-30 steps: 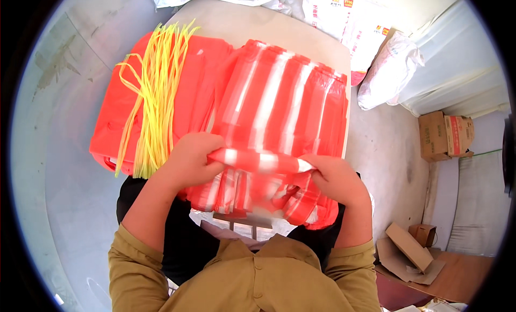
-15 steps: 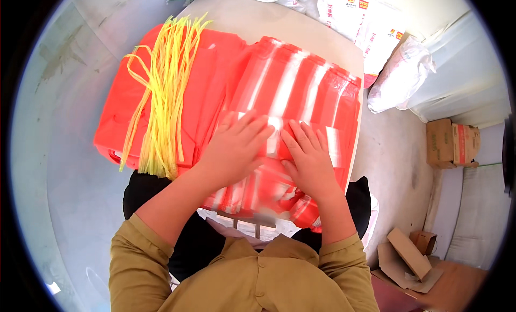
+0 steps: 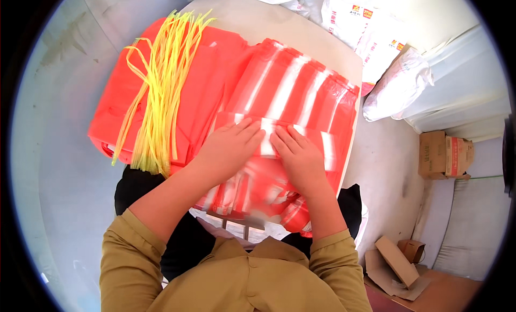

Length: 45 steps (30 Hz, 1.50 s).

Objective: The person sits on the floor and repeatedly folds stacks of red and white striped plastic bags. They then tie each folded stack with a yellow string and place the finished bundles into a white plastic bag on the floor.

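Red-white striped plastic point(image 3: 293, 110) lies under your left hand point(image 3: 231, 150) and right hand point(image 3: 297, 155), both flat, fingers loosely together. One second ago, they were pinching it.

Left hand point(image 3: 228, 149), one, and right hand point(image 3: 301, 159), one: centre. Striped red-and-white stack point(image 3: 287, 89), one, centre. Plain red stack point(image 3: 215, 70), one, upper left. Yellow strip bundle point(image 3: 163, 97), one, upper left; strips overlap, uncountable. White sacks point(image 3: 398, 86), at least three, top and upper right.
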{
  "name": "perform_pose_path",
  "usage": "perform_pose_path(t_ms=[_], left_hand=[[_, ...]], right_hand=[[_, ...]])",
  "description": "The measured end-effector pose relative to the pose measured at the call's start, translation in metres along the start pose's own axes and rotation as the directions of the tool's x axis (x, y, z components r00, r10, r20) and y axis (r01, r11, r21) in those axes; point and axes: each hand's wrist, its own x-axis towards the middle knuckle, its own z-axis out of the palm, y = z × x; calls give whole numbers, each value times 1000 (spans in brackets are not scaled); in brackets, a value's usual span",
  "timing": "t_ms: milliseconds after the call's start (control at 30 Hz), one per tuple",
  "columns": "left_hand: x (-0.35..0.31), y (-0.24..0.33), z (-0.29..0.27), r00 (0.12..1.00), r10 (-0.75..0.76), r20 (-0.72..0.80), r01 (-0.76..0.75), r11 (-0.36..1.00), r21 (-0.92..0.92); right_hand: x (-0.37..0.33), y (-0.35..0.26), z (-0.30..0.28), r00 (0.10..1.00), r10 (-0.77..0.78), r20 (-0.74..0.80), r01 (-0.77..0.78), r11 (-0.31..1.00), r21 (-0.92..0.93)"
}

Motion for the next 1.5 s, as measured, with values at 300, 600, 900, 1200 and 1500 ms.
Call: perform_pose_path(t_ms=[300, 600, 900, 1200, 1500], left_hand=[[1, -8, -16, 998, -66, -23, 65, 998, -22], [-9, 25, -31, 805, -312, 504, 562, 126, -818], [-7, 34, -39, 710, -149, 688, 679, -116, -725], [-4, 27, -55, 829, -271, 490, 507, 733, -453], [-6, 33, 14, 993, -121, 9, 102, 791, -603]], right_hand=[[-41, 36, -38, 961, 278, -4, -277, 959, -64], [-2, 25, -112, 622, 384, -682, -326, 919, 221], [-21, -29, 5, 643, 741, 193, -468, 181, 865], [-3, -33, -12, 631, 671, 390, -427, -119, 896], [17, -40, -16, 618, 542, 570, -341, -468, 815]])
